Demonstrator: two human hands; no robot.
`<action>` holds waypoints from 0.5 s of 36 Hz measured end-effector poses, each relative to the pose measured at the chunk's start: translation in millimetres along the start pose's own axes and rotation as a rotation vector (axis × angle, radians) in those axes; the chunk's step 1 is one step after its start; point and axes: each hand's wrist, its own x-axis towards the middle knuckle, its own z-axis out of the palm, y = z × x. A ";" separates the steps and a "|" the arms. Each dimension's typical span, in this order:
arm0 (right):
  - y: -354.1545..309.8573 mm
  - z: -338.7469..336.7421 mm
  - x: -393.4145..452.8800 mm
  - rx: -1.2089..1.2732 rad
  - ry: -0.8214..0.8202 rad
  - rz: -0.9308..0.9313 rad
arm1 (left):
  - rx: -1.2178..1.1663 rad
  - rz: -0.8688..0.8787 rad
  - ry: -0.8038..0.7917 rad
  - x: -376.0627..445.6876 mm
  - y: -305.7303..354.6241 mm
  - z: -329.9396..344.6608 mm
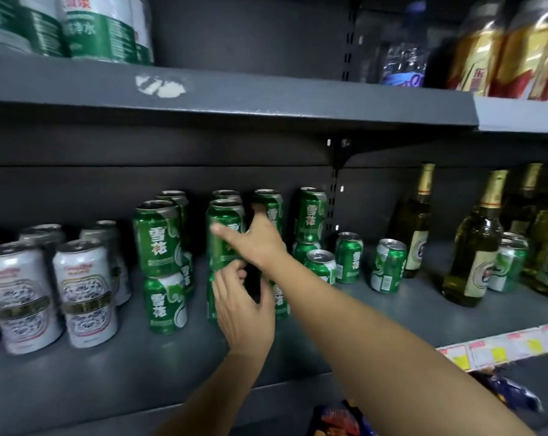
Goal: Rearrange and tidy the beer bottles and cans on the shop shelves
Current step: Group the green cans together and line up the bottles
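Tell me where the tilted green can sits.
In the head view, the tilted green can stands alone right of the stacked green cans, just left of the beer bottles.

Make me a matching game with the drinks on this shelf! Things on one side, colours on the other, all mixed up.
Things:
1. stacked cans next to the hands
2. cans at far left
3. tall bottle's neck foil
4. price tag strip

Colours:
A. gold
B. green
C. yellow and pink
D. white and silver

Pairs: 1-B, 2-D, 3-A, 4-C
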 end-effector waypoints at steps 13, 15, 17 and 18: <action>191.8 -146.6 7.4 0.020 0.731 0.354 | -0.038 0.103 -0.265 -40.8 65.2 90.7; 211.3 -151.6 12.2 0.035 0.588 0.376 | -0.029 0.072 -0.327 -45.0 68.2 103.3; 225.3 -153.1 17.6 0.041 0.479 0.387 | -0.020 0.048 -0.384 -49.7 69.6 112.7; 230.5 -153.7 19.7 0.026 0.448 0.389 | -0.016 0.039 -0.416 -52.4 69.8 116.8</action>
